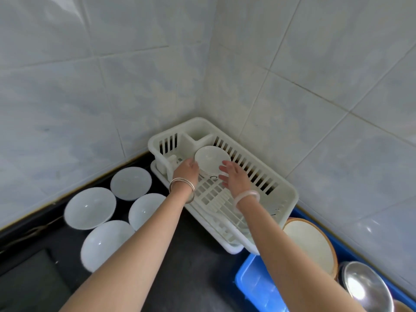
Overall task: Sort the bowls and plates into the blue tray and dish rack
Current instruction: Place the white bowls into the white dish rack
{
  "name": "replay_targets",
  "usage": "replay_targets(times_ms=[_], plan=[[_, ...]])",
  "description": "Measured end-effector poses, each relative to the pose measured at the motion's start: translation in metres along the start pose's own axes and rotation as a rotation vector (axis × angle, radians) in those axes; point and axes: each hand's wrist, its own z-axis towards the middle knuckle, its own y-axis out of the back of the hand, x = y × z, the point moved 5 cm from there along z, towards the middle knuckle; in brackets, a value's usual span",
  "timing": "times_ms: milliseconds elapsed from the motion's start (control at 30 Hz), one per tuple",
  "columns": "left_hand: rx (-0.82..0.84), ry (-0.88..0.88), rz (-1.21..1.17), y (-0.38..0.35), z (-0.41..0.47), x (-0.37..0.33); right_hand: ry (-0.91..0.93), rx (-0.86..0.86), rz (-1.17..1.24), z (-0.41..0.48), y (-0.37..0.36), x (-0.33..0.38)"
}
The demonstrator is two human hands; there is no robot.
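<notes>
A white dish rack (283, 190) stands in the tiled corner. A white bowl (211, 159) stands tilted on edge inside it, near the far end. My left hand (186, 170) touches the bowl's left rim. My right hand (233, 176) hovers at its right side with fingers spread. Several white bowls (90, 207) lie on the dark counter to the left. At the lower right a blue tray (254, 282) holds a wood-rimmed plate (308, 244) and a shiny metal bowl (364, 284).
Tiled walls close in behind and to the right of the rack. A dark recessed cooktop panel (29, 282) sits at the lower left of the black counter (195, 271).
</notes>
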Motion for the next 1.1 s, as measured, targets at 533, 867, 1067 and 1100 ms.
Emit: replay_targets(times_ms=[533,867,1067,1100], plan=[[-0.388,0.165,0.303,0.120,-0.139,0.171,-0.268,0.268,-0.357,-0.098,-0.110,-0.097],[-0.476,0.212,0.110,0.142,-0.146,0.210,-0.437,0.144,-0.115,-0.075,-0.139,-0.114],[-0.470,0.296,-0.120,0.148,-0.146,0.225,-0.376,0.106,-0.087,-0.079,-0.132,-0.104],[-0.473,0.307,-0.156,0.148,-0.145,0.226,-0.347,0.104,-0.077,-0.081,-0.130,-0.100]])
